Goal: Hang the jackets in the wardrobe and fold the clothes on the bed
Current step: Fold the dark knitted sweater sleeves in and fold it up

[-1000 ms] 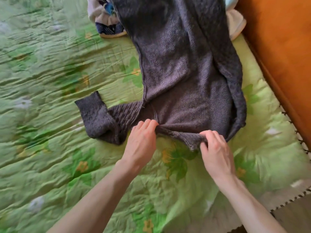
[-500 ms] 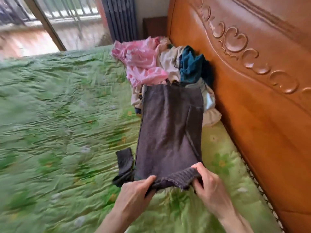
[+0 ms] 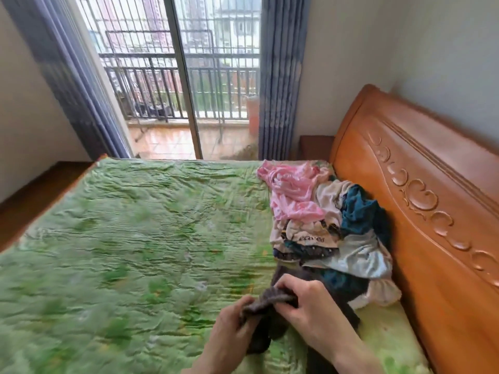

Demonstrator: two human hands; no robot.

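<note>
- Bed (image 3: 121, 252): covered by a wrinkled green floral bedspread; most of its surface is bare.
- Sweater (image 3: 266, 299): dark grey knit, at the near right part of the bed, close to the headboard side. One ribbed edge is bunched and lifted between both hands; the rest hangs down onto the bedspread and is partly hidden beneath the hands and forearms.
- Left hand (image 3: 233, 327): fingers closed on the left end of the bunched edge of the sweater, gripping it tightly.
- Right hand (image 3: 310, 309): thumb and fingers pinched on the right end of the same edge, knuckles up; it covers part of the sweater behind it.
- Pile of clothes (image 3: 324, 228): unfolded, heaped along the right edge of the bed against the headboard, just beyond the sweater and touching it. Contents: a pink garment (image 3: 294, 190) at the far end, a cream printed piece, a teal garment (image 3: 359, 209) nearest the headboard, a pale blue piece (image 3: 359, 257) and a white ruffled edge at the near end.
- Headboard (image 3: 432, 211): orange-brown carved wood with scroll ornaments, running down the right side of the bed.
- Nightstand (image 3: 316, 147): dark wood, in the corner beyond the headboard; only its top shows.
- Glass door (image 3: 186, 76): behind the far edge of the bed, with a barred balcony outside.
- Curtains (image 3: 278, 76): blue-grey, drawn to either side of the door.
</note>
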